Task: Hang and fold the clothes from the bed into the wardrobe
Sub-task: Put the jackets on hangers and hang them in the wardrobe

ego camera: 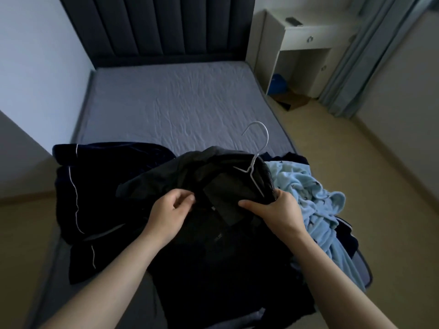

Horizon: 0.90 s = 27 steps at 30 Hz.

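One white wire hanger (249,169), one grey-sheeted bed (178,103), three garments: a black garment (213,245), a white-piped navy velvet garment (99,186), a pale-blue fleece garment (308,191).

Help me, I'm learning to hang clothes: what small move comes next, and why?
Probably the left hand tugs its pinch of the dark garment to settle that shoulder on the white hanger; the right hand grips the other side.

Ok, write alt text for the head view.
Two hands hold a black garment at the foot of a bed, the left hand pinching the fabric and the right hand gripping it beside a white wire hanger tucked inside. A navy garment lies to its left, a light blue one to its right.
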Tool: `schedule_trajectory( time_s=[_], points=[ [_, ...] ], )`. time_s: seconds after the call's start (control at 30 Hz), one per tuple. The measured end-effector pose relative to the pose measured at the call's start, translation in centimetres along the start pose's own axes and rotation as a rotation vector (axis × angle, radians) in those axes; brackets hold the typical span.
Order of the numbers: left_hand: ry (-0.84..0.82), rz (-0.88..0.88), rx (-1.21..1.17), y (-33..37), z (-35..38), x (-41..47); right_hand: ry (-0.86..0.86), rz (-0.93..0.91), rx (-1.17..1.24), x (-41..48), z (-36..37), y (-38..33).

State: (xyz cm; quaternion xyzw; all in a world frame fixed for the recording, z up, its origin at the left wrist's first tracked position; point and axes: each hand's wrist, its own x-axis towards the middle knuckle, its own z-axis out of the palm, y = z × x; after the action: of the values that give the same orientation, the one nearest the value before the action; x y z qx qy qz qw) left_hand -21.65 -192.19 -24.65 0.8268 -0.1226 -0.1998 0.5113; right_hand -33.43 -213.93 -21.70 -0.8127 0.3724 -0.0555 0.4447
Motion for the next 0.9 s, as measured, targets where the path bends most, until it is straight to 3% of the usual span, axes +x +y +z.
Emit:
schedule_trajectory(
  time_s=[0.5, 0.9],
  points=[
    [0.118, 0.043, -0.071, 5.0, -3.6, -5.7, 0.057, -0.121, 0.006, -2.1, -4.5, -5.8],
    [0.139, 0.129, -0.037, 1.8, -16.9, -11.2, 0.309, -0.049, 0.116, -12.2, -1.1, -12.4]
  ],
)
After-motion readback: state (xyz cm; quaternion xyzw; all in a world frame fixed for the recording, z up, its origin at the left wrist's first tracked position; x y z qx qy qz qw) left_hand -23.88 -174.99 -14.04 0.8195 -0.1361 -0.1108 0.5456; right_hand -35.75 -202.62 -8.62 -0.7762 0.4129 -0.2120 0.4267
